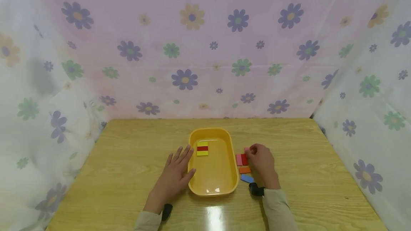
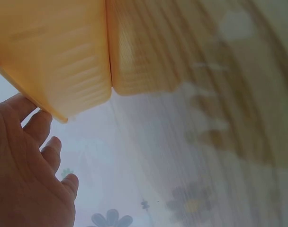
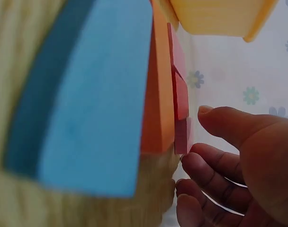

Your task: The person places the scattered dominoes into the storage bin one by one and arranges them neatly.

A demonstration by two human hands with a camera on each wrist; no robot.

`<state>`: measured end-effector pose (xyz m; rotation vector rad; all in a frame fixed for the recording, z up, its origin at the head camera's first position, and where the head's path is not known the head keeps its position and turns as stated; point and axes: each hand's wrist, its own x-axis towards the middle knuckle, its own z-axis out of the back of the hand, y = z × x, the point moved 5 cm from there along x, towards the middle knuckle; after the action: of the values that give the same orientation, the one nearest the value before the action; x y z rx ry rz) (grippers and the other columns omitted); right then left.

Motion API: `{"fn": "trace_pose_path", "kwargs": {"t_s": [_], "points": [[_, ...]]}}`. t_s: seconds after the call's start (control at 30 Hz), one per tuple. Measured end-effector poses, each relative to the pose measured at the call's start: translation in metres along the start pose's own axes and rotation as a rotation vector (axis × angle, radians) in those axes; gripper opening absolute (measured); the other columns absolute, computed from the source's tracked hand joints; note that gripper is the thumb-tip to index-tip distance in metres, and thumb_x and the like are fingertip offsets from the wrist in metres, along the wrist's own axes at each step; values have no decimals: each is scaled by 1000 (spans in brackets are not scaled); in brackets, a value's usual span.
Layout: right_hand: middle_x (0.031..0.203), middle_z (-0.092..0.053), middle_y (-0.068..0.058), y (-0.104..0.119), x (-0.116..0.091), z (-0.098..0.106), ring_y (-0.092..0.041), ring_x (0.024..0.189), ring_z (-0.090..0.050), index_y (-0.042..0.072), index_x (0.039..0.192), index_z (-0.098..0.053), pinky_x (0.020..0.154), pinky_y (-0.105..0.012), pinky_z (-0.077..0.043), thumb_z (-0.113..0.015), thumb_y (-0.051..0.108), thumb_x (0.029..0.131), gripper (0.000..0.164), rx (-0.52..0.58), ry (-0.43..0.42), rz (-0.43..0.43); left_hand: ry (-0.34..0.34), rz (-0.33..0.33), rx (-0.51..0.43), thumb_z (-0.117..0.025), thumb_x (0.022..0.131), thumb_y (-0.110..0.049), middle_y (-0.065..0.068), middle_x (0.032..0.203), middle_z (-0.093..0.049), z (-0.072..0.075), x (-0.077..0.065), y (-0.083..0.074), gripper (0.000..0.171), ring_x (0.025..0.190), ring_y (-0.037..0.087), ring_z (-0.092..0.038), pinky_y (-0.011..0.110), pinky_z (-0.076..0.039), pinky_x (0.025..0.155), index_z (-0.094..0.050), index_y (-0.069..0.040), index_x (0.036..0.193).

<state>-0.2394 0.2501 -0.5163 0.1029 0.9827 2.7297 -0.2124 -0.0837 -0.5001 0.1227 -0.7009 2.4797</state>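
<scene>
At the left, a flowered cloth [image 1: 19, 81] hangs beyond the slanting edge of the wooden table [image 1: 128, 152], and wood runs from that edge across to the left hand [image 1: 176, 169]. This hand's fingers are straight and spread, fingertips and thumb tip over the left rim of the yellow tray [image 1: 213, 193]; it grips no block. Inside the tray, at the upper left near those fingertips, lie 2 yellow blocks [image 1: 202, 144] with 1 dark red block [image 1: 202, 148] between them; the tray floor extends to their right and below.

Just beyond the tray's right wall, 5 blocks lie on the table: 1 pink block [image 1: 239, 159] touching 1 red block [image 1: 244, 159], 1 orange block [image 1: 245, 170] below them, 1 blue block [image 1: 247, 178] lowest, and 1 far pink block [image 1: 246, 149] at the right hand's fingertips. The right hand [image 1: 263, 161] is loosely curled; the right wrist view shows a gap between thumb and fingers, with the index fingertip just beside the far pink block. Whether it touches, I cannot tell. The room between the tray and this hand is narrow, while to its right wood stretches to the table's right edge.
</scene>
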Motion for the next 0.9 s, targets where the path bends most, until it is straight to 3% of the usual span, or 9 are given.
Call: {"fn": "trace_pose_path", "kwargs": {"t_s": [0.43,0.9], "points": [[88,-71,-9,2,6,-6,-21,77,-63,0,103,-73,74,-42,-57,-70,22,97,23,9,27,68,-15,8,-4,-56,103,-39,6,167,-27,-2,-5,-2,67,155,37,-22,66,-15,121,-34,-11,160],[100,-70,-19,3,11,-2,-33,92,-64,-6,108,-72,89,-51,-56,-70,7,91,22,-84,32,183,-20,5,-19,-56,104,-39,7,167,-27,0,-1,-2,66,155,37,-21,66,-15,121,-34,-11,160]]}}
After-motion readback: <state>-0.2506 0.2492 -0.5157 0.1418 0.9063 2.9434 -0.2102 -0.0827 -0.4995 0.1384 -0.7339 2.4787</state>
